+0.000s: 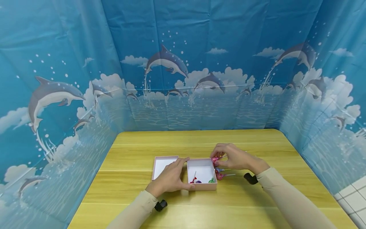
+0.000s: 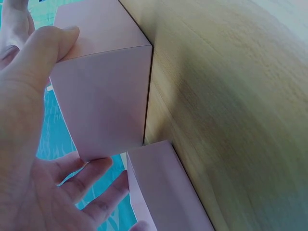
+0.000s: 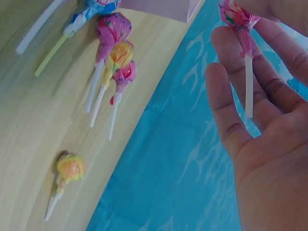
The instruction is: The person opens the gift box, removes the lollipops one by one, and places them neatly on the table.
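My left hand [image 1: 171, 178] holds a small pink box [image 1: 203, 187] by its left side, thumb on the front wall and fingers at the far corner. The box is topless and white inside. Red, purple and green lollipops [image 1: 211, 180] lie along its near side. Over the box's right edge, my right hand [image 1: 235, 158] pinches a pink lollipop [image 3: 239, 17] by its wrapped head, the white stick pointing back towards the palm. Just right of the box, further lollipops [image 1: 220, 176] lie on the table, pink and blue ones among them.
A shallow pink-rimmed tray or lid [image 1: 163, 166] with a white inside lies left of the box, partly behind my left hand. In the right wrist view, a yellow-orange lollipop [image 3: 70, 167] lies apart from several others. Blue dolphin-print curtains [image 1: 183, 105] surround the yellow wooden table [image 1: 128, 197].
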`<state>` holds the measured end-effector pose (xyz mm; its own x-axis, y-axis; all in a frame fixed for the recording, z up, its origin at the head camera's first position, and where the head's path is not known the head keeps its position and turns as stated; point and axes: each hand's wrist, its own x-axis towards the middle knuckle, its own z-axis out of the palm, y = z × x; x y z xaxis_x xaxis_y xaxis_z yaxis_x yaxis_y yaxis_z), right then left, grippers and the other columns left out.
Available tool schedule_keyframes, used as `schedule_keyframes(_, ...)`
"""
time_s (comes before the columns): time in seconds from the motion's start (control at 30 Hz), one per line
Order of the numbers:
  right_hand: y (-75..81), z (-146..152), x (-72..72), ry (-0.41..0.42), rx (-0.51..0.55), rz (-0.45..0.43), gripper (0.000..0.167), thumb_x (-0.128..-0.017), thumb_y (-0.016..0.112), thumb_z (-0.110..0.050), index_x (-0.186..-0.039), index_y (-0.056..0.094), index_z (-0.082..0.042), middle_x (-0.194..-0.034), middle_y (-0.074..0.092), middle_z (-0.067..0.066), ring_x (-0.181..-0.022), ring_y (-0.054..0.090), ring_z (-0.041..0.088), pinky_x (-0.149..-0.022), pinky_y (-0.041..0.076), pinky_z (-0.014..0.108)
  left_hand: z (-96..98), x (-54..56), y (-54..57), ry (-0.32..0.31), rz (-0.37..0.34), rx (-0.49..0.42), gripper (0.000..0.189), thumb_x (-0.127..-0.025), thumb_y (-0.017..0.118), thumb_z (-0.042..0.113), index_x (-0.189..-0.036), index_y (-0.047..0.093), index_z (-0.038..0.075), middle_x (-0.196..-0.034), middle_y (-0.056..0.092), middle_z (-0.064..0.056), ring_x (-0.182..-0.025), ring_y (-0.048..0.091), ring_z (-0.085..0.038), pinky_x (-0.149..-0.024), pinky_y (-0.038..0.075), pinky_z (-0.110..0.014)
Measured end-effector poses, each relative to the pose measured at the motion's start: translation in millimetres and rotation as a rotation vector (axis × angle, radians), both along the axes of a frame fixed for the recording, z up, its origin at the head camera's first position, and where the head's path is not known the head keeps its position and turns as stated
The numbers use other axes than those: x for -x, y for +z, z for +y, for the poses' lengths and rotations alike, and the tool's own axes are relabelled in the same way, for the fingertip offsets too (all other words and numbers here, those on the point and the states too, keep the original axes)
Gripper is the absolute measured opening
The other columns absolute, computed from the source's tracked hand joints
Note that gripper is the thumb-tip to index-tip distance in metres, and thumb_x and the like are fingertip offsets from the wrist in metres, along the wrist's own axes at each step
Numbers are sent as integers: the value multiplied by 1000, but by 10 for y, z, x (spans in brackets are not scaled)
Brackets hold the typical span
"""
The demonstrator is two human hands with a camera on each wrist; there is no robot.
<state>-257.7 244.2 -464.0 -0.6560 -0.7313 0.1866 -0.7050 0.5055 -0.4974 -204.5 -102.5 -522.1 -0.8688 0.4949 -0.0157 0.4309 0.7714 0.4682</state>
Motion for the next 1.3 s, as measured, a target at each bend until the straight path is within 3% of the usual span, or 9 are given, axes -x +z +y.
schedule_keyframes(0.23,-30,115,32,-25,24,22,26,-104,84,-1,-127,84,-12,-123,82,1,-108,81,18,-94,73,49,1,-4,-11,-2,-1,-6,126,-89,92,76,-185,33,20,-187,44,-15,-177,39,-42,-140,41,-67)
schedule_keyframes(0.8,-53,418,119,-132,29,17,27,-103,87,-4,-124,83,-21,-118,82,-5,-104,80,16,-91,71,47,-15,-4,-14,2,14,-3,125,-89,91,77,-185,34,21,-186,46,-16,-175,42,-43,-140,41,-67)
schedule_keyframes(1.3,-231,699,225,-223,40,43,25,-101,89,-2,-121,85,-15,-115,85,-4,-101,81,15,-94,71,50,-5,-5,11,-1,14,0,124,-89,91,76,-184,34,21,-186,46,-14,-176,41,-42,-140,42,-67)
